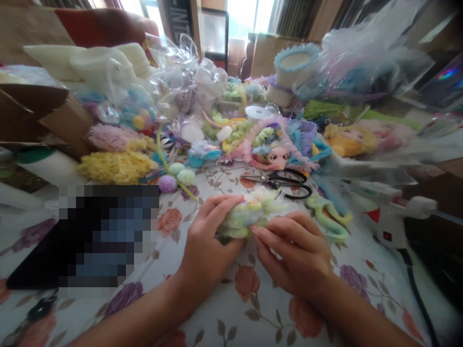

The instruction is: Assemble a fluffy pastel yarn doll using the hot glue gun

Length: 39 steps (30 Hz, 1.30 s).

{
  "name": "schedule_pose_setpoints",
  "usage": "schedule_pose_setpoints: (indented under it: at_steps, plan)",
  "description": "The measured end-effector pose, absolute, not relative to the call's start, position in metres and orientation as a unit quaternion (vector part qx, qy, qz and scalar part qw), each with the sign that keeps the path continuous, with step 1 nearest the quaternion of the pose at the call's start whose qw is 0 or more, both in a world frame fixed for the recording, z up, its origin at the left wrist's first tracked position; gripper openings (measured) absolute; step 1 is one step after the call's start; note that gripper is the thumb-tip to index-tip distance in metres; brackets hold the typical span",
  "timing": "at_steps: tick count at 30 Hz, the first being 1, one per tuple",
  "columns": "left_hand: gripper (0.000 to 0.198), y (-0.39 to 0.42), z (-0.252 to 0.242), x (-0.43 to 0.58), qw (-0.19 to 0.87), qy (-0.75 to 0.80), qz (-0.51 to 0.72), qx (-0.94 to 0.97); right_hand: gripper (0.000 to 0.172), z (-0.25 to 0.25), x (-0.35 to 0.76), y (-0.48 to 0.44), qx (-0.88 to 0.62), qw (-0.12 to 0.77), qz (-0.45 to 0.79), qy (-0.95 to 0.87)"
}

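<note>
Between my two hands is a soft, fluffy pale green and yellow bundle (pixel 240 217), with frayed strands sticking up at its top right. My left hand (pixel 213 231) wraps round its left side, thumb underneath. My right hand (pixel 296 248) pinches at its lower right edge with thumb and fingertips together. Just behind the bundle lie black-handled scissors (pixel 282 180), blades pointing left. A pale green fabric strip (pixel 331 219) rests on the cloth to the right of my right hand.
A tablet-like dark device (pixel 87 241), partly pixelated, lies left. A white glue gun (pixel 392 207) with its cord stands right. Pompoms (pixel 177 176), yellow yarn (pixel 117 166), a doll face (pixel 278 155), a ribbon spool (pixel 257 112) and plastic bags (pixel 369 53) crowd the back of the flowered tablecloth (pixel 202 299).
</note>
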<state>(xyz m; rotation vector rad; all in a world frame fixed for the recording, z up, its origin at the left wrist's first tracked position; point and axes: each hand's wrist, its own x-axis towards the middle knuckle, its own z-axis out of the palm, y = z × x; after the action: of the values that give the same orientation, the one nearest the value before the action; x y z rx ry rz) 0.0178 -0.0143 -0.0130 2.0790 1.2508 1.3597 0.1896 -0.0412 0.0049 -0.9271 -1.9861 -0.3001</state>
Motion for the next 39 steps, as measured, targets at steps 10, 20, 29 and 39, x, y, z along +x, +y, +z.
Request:
schedule_pose_setpoints:
  at_steps: [10,20,29,39]
  plan:
    - [0.046,-0.014,-0.013,0.018,0.188,0.447,0.480,0.731,0.013,0.004,0.190,-0.042,-0.371,0.437,-0.123,-0.810]
    - [0.047,-0.014,-0.015,0.017,0.216,0.451,0.469,0.728,0.018,0.003,0.188,-0.040,-0.362,0.449,-0.098,-0.811]
    - [0.047,-0.015,-0.014,0.018,0.217,0.447,0.467,0.732,0.016,-0.002,0.188,-0.042,-0.353,0.446,-0.087,-0.818]
    - [0.051,-0.013,-0.013,0.016,0.187,0.445,0.473,0.737,0.019,0.002,0.190,-0.041,-0.417,0.508,-0.062,-0.751]
